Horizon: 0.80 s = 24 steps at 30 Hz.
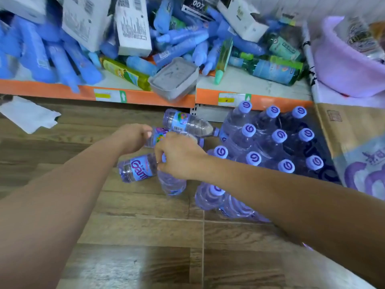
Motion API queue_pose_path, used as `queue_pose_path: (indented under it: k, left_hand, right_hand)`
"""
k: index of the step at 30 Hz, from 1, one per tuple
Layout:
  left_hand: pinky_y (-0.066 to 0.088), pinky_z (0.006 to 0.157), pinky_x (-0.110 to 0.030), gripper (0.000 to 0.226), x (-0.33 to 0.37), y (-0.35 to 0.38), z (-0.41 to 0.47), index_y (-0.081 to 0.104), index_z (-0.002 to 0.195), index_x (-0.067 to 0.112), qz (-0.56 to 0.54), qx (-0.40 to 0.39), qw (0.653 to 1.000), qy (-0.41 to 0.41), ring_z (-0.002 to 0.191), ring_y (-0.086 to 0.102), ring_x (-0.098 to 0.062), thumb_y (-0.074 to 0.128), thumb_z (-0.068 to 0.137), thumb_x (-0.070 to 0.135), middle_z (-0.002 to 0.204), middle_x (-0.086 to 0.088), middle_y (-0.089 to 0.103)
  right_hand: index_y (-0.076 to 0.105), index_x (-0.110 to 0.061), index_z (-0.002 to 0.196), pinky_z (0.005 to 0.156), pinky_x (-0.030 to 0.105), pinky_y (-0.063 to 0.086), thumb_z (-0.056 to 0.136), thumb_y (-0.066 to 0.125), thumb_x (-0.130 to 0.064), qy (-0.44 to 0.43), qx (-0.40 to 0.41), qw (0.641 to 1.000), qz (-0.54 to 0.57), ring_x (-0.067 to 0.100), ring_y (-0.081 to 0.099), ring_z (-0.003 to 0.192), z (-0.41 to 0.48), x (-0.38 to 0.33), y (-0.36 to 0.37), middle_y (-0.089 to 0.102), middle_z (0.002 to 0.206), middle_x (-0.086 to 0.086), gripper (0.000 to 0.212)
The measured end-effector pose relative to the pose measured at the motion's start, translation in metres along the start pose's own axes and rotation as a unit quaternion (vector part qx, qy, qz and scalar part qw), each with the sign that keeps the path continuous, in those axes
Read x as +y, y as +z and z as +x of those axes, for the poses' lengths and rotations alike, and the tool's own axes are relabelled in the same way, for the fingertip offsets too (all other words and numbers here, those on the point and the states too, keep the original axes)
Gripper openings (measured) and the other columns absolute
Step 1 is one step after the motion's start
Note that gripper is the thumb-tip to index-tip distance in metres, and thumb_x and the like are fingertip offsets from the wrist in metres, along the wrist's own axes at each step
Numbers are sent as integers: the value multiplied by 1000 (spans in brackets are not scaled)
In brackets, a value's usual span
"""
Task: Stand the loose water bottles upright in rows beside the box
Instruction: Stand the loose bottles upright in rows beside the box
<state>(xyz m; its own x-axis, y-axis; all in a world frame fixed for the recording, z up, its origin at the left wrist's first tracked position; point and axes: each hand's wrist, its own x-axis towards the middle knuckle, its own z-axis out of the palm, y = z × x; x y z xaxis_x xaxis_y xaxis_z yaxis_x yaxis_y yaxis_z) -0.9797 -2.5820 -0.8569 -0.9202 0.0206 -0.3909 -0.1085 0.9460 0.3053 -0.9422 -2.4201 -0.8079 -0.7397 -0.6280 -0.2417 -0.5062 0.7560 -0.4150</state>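
About a dozen clear purple-capped plastic water bottles (279,136) stand in rows beside the brown cardboard box (343,130); right grip (180,158) clamps an upright bottle (171,184) by its neck, left grip (134,138) clutches a lying bottle (159,136), and a far lying bottle (187,123) and a near lying bottle (137,167) are left on the floor.

The clear plastic water bottles (235,122) are thin, ribbed and glossy, with smooth lilac plastic caps (279,136) and shiny printed film labels (141,167). The brown wood-grain plank floor (135,226) looks matt and faintly textured. The tan cardboard box (341,130) is dull paperboard. The grey moulded tray (174,79) looks matt and rough; the pink plastic basin (341,67) is smooth.
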Motion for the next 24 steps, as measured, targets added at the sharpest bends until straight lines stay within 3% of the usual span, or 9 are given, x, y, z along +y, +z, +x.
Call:
queue_pose_path:
  k: [2,4,6,8,11,13,20,24]
  left_hand:
    - [25,115,-33,41,10,-13,-2,40,140,9,41,-34,998,33,141,32,-25,33,101,19,151,-13,34]
    - [12,120,-33,47,19,-23,-3,25,146,11,103,-64,990,73,147,14,-19,30,101,18,158,-7,15]
    - [7,120,-33,51,24,-27,-2,16,149,12,150,-89,981,90,148,8,-17,30,100,19,160,-4,7]
    - [4,120,-34,53,27,-27,5,10,150,15,168,-111,976,86,148,4,-15,28,101,20,160,-2,4]
    - [5,121,-33,54,34,-20,22,6,151,18,174,-113,973,104,148,4,-14,27,101,20,160,0,5]
    - [10,121,-32,56,43,-16,30,4,151,17,170,-101,974,111,148,9,-15,29,101,22,160,-1,8]
    - [16,119,-33,57,64,14,75,6,150,16,198,-102,968,117,148,10,-16,33,100,25,160,-1,5]
    - [32,106,-31,46,83,31,94,30,143,12,209,-72,962,161,137,35,-22,36,98,18,151,-8,33]
  right_hand:
    - [69,-17,97,76,28,44,84,61,-18,39,11,999,35,30,59,101,4,3,-17,56,114,12,15]
    - [70,-16,95,73,26,44,81,64,-18,72,13,996,57,24,58,100,7,7,-34,62,104,9,15]
    - [70,-15,98,67,22,44,80,67,-19,100,4,992,80,16,50,89,10,11,-49,57,84,-2,19]
    - [70,-12,102,60,22,40,80,67,-18,114,-2,988,107,13,43,87,16,20,-61,50,77,-6,22]
    - [71,-7,98,75,28,49,79,66,-12,113,-8,988,110,23,56,92,25,39,-72,65,99,8,21]
    - [72,-7,97,76,29,51,78,65,-9,117,-9,987,115,24,61,90,27,50,-82,69,106,13,20]
    - [71,-3,93,87,35,55,80,65,-14,163,-23,980,111,28,67,89,35,91,-109,71,93,15,18]
    - [72,-1,97,83,35,57,78,66,-12,202,5,972,117,28,68,80,38,112,-101,66,76,12,23]
